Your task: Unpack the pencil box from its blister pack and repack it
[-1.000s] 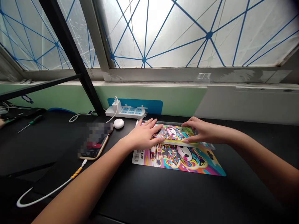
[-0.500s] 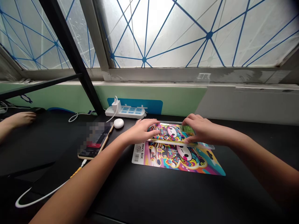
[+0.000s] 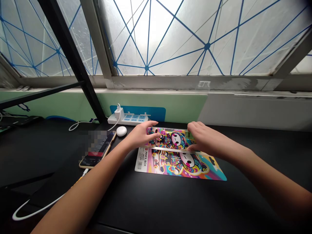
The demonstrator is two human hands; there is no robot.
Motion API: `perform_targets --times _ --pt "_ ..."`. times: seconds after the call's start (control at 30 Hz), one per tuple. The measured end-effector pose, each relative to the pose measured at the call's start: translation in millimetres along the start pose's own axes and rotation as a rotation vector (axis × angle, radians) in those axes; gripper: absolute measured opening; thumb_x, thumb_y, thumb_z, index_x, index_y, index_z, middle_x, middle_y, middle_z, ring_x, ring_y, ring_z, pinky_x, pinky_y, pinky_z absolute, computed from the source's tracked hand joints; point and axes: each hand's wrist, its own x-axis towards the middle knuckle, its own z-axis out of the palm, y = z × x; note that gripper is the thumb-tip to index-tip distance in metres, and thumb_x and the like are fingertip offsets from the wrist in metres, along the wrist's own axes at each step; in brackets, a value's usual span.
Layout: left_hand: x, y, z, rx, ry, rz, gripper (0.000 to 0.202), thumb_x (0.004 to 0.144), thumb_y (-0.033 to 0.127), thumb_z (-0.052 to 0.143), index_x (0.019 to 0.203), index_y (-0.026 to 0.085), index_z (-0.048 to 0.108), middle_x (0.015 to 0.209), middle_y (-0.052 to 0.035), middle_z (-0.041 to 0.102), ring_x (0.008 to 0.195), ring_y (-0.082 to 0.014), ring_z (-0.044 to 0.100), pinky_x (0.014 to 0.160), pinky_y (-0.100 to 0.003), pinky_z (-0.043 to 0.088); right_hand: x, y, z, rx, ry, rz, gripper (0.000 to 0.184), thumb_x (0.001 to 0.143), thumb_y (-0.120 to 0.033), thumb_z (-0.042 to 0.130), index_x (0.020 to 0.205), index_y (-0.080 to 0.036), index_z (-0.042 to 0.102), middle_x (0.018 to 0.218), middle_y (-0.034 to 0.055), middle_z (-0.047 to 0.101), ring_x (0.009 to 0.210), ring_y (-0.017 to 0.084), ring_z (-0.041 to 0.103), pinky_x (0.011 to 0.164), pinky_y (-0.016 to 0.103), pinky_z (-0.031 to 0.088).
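Observation:
A colourful cartoon-printed pencil box (image 3: 168,139) lies lengthwise across the back edge of a matching card (image 3: 179,167) marked "PENCIL BOX". At its right end, my right hand (image 3: 206,136) grips the box, thumb on the near edge and fingers curled over the far side. My left hand (image 3: 138,135) is at the left end, its thumb and fingers apart; the thumb reaches over the printed face. Whether that thumb touches the box I cannot tell. Both forearms rest low over the black table (image 3: 156,204).
A phone (image 3: 97,151) with a white cable lies left of my left forearm, a round white case (image 3: 121,131) beside it. Against the wall sits a white power strip (image 3: 134,119) with a plugged-in charger. A black metal post (image 3: 73,58) slants up at the left.
My left hand has slid left towards the box's end and its fingers have spread. My right hand keeps its grip. Another person's hand at the far left has gone out of view.

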Motion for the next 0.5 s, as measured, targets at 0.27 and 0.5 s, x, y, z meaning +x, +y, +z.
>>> perform_targets --times 0.27,0.5 --pt "-0.4 -7.1 -6.7 -0.031 0.011 0.005 0.055 0.084 0.043 0.078 0.131 0.019 0.065 0.132 -0.0108 0.069 0.121 -0.0272 0.066 0.104 -0.039 0.052 -2.2 10.0 14.2 0.066 0.126 0.014 0.044 0.066 -0.041 0.085 0.092 -0.025 0.055 0.085 0.0038 0.066 0.075 0.027 0.064 0.060 0.035 0.047" --pt "-15.5 19.9 -26.9 0.123 0.103 0.269 0.043 0.079 0.027 0.085 0.119 0.022 0.072 0.119 -0.0070 0.071 0.111 -0.0249 0.066 0.099 -0.040 0.053 -22.5 -5.3 -5.2 0.098 0.388 -0.047 0.036 0.084 -0.032 0.076 0.114 -0.022 0.060 0.108 0.0102 0.064 0.100 0.029 0.061 0.085 0.042 0.054"
